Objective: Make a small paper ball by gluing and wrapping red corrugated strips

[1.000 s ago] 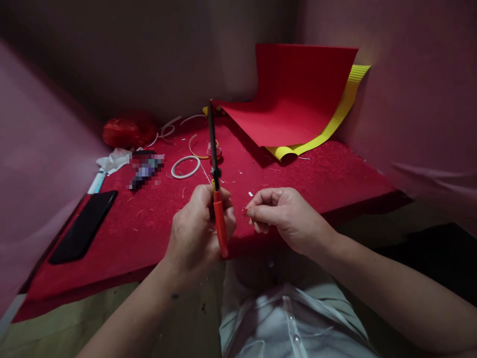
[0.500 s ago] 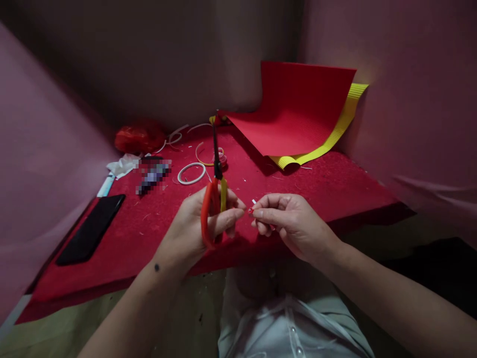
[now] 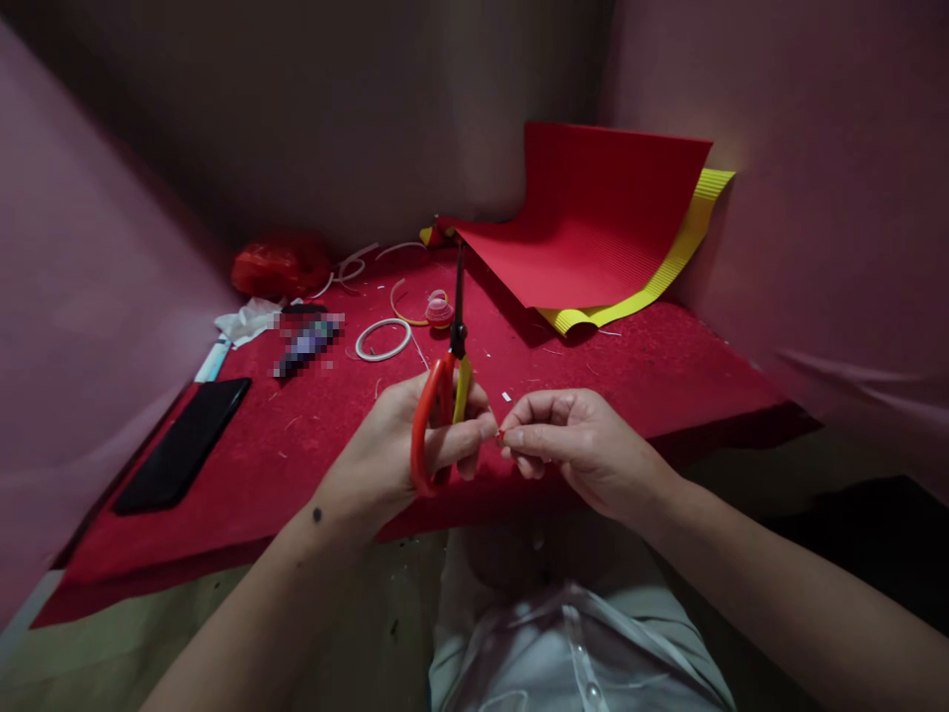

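Note:
My left hand [image 3: 404, 445] is closed around the red and yellow handles of a pair of scissors [image 3: 443, 396], whose dark blades point up and away over the red table [image 3: 652, 376]. My right hand [image 3: 574, 440] is pinched shut on a tiny red scrap [image 3: 500, 433] held between thumb and forefinger, right beside my left thumb tip. Both hands hover at the table's near edge, almost touching each other.
A red corrugated sheet [image 3: 593, 222] over a yellow one [image 3: 671, 262] leans on the back right wall. A black phone [image 3: 182, 445] lies at left. A white ring [image 3: 384, 339], a small tape roll [image 3: 439, 309], a red bag [image 3: 278, 265] and crumpled tissue [image 3: 244, 321] lie behind.
My left hand turned the scissors so the handle loops now face me and the blades tilted right. The two hands drew closer together. My view dropped slightly.

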A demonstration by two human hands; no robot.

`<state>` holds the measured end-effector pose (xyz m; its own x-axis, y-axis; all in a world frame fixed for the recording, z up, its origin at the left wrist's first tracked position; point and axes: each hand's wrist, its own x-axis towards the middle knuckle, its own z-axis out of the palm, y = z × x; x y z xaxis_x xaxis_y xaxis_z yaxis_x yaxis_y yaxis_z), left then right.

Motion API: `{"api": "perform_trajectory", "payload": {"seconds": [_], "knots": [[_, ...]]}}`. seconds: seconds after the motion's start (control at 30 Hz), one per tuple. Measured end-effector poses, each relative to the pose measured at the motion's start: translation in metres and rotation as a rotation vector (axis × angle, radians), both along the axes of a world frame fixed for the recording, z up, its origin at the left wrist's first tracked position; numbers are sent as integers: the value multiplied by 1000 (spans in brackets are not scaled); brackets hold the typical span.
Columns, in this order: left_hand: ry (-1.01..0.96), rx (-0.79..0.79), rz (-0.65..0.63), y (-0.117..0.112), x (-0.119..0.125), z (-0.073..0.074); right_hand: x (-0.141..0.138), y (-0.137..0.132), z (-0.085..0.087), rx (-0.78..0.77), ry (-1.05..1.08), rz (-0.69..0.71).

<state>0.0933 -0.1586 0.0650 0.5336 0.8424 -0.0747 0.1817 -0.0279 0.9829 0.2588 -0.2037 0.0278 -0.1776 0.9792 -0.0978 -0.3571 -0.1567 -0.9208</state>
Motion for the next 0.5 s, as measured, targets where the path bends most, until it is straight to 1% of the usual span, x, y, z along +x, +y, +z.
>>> {"api": "perform_trajectory", "payload": {"seconds": [0.2, 0.5], "knots": [[20, 12, -22, -3, -1, 3, 1, -1, 0, -4, -14, 31], [37, 14, -54, -3, -3, 3, 3, -2, 0, -1, -42, 48]]}}
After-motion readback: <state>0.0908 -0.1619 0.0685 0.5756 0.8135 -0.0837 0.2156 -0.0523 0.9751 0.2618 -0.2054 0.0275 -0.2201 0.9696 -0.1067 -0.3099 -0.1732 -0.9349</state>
